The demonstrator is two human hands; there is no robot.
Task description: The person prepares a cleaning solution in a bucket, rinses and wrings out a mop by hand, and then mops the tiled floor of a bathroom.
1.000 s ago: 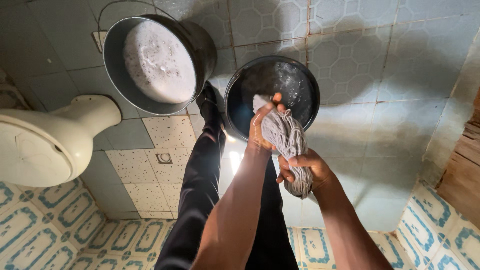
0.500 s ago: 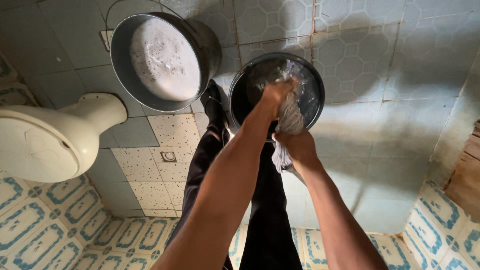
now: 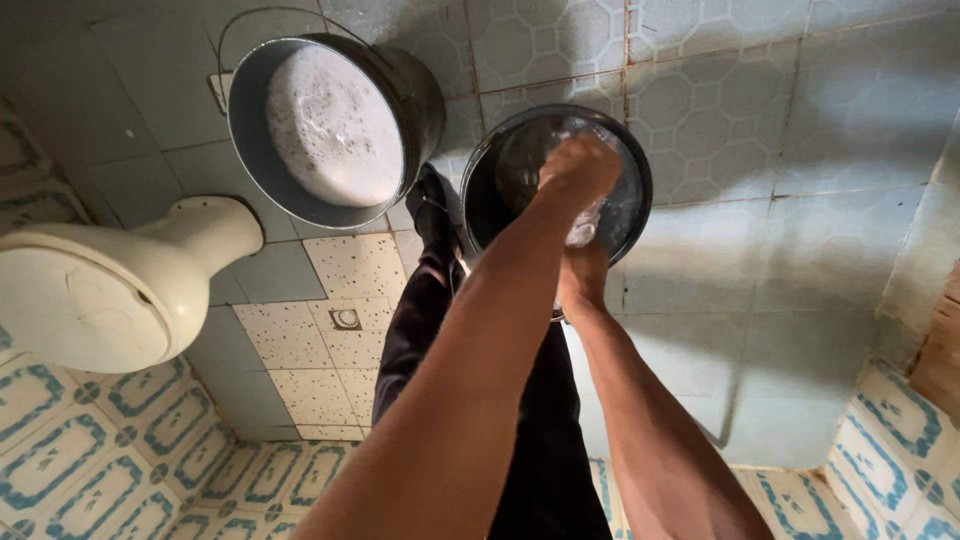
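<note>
On the tiled floor (image 3: 800, 150), both hands, left (image 3: 578, 168) and right (image 3: 583, 272), are clenched around the mop strands (image 3: 583, 232) over the black basin (image 3: 480, 200).

The mop (image 3: 584, 232) in my fists is wet, stringy grey yarn, over a basin (image 3: 635, 205) of dark glossy plastic at upper middle. The bucket (image 3: 420, 90) at upper left is dull grey metal holding white foam. The toilet (image 3: 110, 290) at left is smooth glazed ceramic, and the tiles (image 3: 800, 120) are matt and worn.
</note>
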